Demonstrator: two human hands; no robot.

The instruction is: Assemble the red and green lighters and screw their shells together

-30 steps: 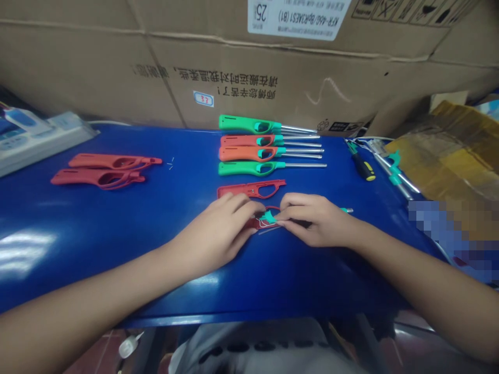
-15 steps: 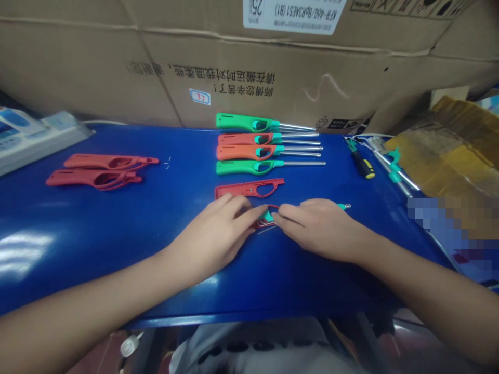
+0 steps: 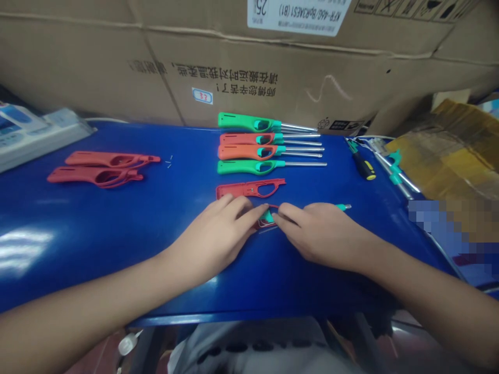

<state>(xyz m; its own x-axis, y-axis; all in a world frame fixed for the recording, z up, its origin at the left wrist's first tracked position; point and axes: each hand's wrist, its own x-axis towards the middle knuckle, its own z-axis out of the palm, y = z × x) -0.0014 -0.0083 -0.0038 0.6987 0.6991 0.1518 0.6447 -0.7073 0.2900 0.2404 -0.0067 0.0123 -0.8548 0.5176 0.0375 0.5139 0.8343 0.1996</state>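
My left hand (image 3: 224,231) and my right hand (image 3: 325,231) are both closed on a red lighter shell (image 3: 262,222) low on the blue table. A green trigger part (image 3: 267,216) and thin pale wires show between my fingertips; the rest of the shell is covered by my hands. Past my right hand pokes a green collar with a short metal tip (image 3: 343,207). Just behind my hands lies another red half shell (image 3: 251,189), its hollow inside facing up. Farther back, several long-nosed lighters (image 3: 249,167) in green and orange-red rest in a row.
Two red lighter shells (image 3: 95,176) and small pins (image 3: 169,162) lie at left, near a white power strip (image 3: 42,135). A screwdriver (image 3: 363,163) and metal tubes (image 3: 397,174) are at right, by a taped carton (image 3: 448,150). A large cardboard box (image 3: 195,62) stands behind the table (image 3: 117,234).
Both hands stay at the red shell with almost the same grip. The camera view has shifted slightly; nothing else visibly moves.
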